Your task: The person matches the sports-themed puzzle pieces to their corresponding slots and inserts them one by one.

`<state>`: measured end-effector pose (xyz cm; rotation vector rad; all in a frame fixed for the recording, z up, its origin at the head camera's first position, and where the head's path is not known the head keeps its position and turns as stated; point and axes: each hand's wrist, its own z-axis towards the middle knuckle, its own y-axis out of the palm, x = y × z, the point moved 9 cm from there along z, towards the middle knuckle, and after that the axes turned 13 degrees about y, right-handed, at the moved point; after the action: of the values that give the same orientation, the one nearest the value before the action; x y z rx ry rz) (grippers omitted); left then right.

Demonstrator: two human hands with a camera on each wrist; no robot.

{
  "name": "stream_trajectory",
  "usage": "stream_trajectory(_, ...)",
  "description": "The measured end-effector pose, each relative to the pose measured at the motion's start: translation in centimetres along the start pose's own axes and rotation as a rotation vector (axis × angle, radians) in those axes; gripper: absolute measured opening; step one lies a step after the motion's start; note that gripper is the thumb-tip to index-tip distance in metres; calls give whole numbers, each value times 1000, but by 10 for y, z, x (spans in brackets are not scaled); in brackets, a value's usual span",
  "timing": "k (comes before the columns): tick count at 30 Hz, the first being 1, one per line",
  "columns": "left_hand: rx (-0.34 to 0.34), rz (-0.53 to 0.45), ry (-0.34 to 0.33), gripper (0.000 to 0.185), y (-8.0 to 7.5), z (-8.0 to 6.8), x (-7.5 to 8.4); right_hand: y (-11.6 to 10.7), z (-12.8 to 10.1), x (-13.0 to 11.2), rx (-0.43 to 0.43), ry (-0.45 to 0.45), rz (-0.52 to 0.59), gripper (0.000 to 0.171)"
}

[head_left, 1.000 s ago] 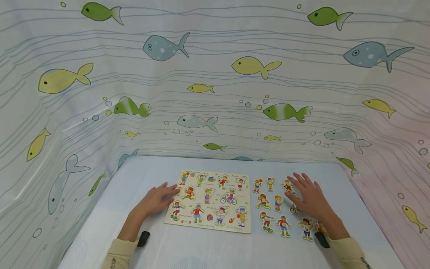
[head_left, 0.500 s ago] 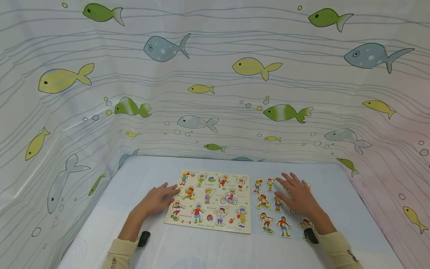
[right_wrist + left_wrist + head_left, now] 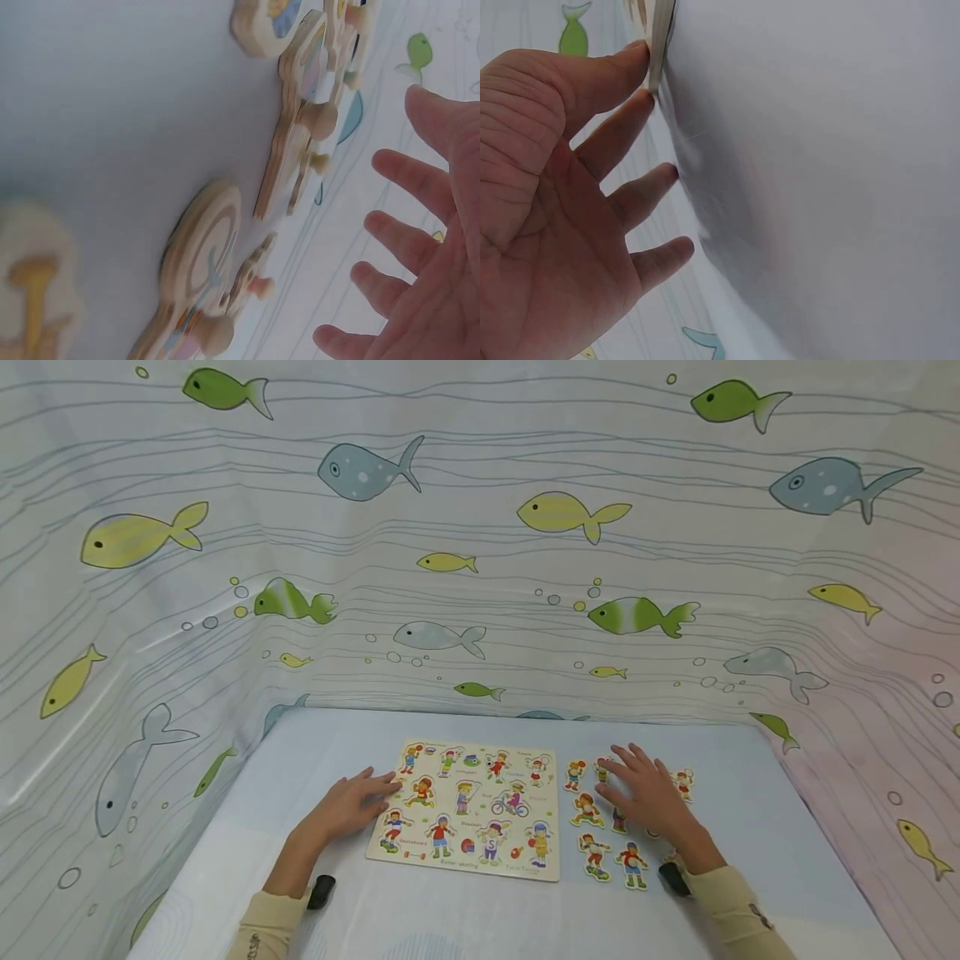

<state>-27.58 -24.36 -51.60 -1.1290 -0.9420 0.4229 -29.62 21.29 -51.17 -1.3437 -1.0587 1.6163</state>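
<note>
Two hands work around one landmark, the puzzle board (image 3: 471, 807), which lies flat on the pale blue table (image 3: 757, 793) with its long side running left-right.

Left hand (image 3: 351, 804) sits at the board's left edge, palm down, fingers straight and relaxed, fingertips touching that edge. The left wrist view shows the fingertips (image 3: 641, 56) against the board's thin side, gripping nothing.

Right hand (image 3: 651, 795) is just beyond the board's right edge, above the loose cut-out pieces (image 3: 592, 853). Those pieces lie in rough rows right of the board, each a small figure with a peg knob, flat on the table. The hand is spread wide, fingers (image 3: 409, 176) straight and apart — the right wrist view shows them clear of the pieces (image 3: 292, 150), w/ knobs pointing up toward the palm, nothing pinched.

Key relation: the pieces lie directly beneath and slightly ahead of the right fingertips, approx. between the hand and the board's far right corner. The right hand is clearly the nearer one — the left is well apart, across the whole board. Which exact piece sits under the fingers I cannot tell; the hand hides a few.

Right forearm comes in from the near right, angled toward the board, wrist low, sleeve (image 3: 731, 906) near the table.
</note>
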Motion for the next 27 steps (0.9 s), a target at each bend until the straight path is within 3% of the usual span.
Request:
stream_trajectory(8, -9, 4, -4, 39, 2, 0, -1, 4, 6, -14, 38, -38, 3, 39)
stream_trajectory(16, -5, -4, -4, 39, 2, 3, -1, 12, 14, -21, -4, -11, -8, 40)
stream_trajectory(27, -10, -1, -4, 39, 2, 2, -3, 20, 25, -35, -69, -44, -65, 40)
